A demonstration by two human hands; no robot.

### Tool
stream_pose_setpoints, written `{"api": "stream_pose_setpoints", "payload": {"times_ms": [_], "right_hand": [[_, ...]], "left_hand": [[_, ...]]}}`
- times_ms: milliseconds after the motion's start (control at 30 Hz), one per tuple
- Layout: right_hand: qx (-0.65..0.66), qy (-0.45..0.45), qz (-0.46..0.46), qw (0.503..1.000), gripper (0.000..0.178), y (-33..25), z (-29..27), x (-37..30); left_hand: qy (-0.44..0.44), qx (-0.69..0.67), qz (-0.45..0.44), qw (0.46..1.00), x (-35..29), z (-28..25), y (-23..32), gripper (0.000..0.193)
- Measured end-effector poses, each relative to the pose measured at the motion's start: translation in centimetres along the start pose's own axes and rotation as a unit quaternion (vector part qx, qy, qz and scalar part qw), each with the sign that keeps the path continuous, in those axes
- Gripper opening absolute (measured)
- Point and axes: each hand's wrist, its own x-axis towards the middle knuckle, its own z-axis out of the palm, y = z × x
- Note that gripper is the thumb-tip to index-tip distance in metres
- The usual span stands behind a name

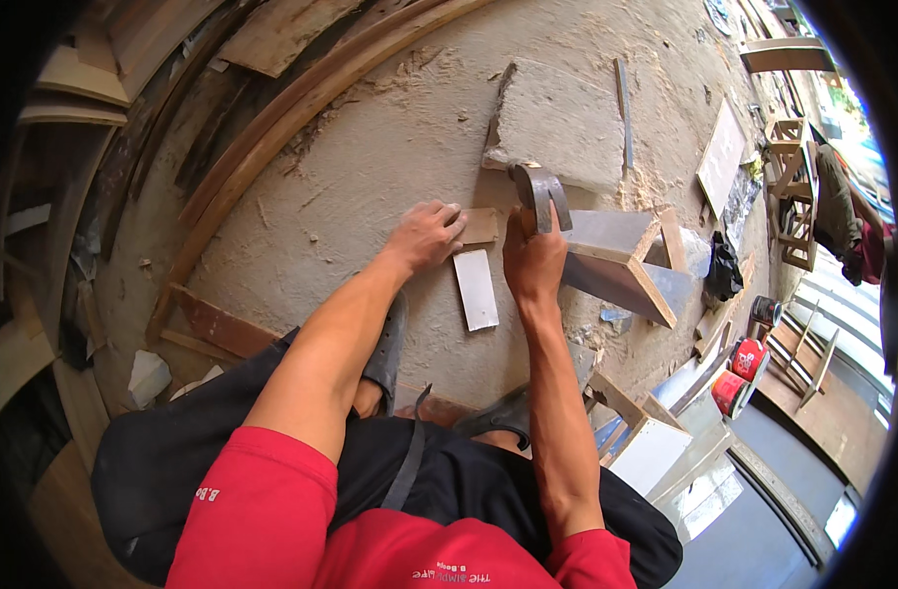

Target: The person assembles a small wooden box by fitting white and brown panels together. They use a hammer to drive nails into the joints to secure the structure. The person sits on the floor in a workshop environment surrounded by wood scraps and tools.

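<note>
My right hand is wrapped round a claw hammer, whose metal head stands above my fist. To its left, the curled fingers of my left hand grip the left end of a small brown wooden block on the ground. Whether a nail is between those fingertips is too small to tell. Just below the block lies a white-faced rectangular board piece. Right of the hammer, a grey-faced panel assembly with raw wood edges rests on the ground.
A rough concrete slab lies ahead, with a thin metal strip beside it. Long curved timber runs along the left. Red cans, a black plastic bag and an open wooden box frame are at the right.
</note>
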Motion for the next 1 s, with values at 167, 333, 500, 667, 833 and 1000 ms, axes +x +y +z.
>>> {"api": "stream_pose_setpoints", "payload": {"times_ms": [167, 333, 500, 667, 833, 1000], "right_hand": [[-0.054, -0.101, 0.059, 0.992, 0.023, 1.1, 0.9, 0.2], [-0.118, -0.206, 0.145, 0.961, 0.031, 2.0, 0.1, 0.4], [-0.051, -0.095, 0.095, 0.99, 0.019, -1.3, -0.5, 0.7], [-0.04, -0.038, -0.005, 0.998, 0.02, 1.2, 1.3, -1.3], [-0.042, -0.107, 0.131, 0.985, 0.02, 2.1, 2.2, -3.4], [-0.038, -0.049, 0.029, 0.998, 0.025, 3.0, 1.9, -2.7]], "left_hand": [[0.005, -0.001, 0.006, 1.0, 0.0, 0.6, -0.2, 0.04], [0.003, -0.002, -0.001, 1.0, 0.0, 0.6, 0.1, 0.037], [0.001, -0.003, -0.006, 1.0, -0.1, 0.5, -0.2, 0.042], [-0.015, -0.013, -0.017, 1.0, 0.1, 0.2, 0.1, 0.04], [-0.014, -0.011, -0.036, 0.999, -0.2, 0.6, 0.4, 0.036], [-0.019, -0.018, -0.036, 0.999, -0.4, 0.4, 0.6, 0.042]]}}
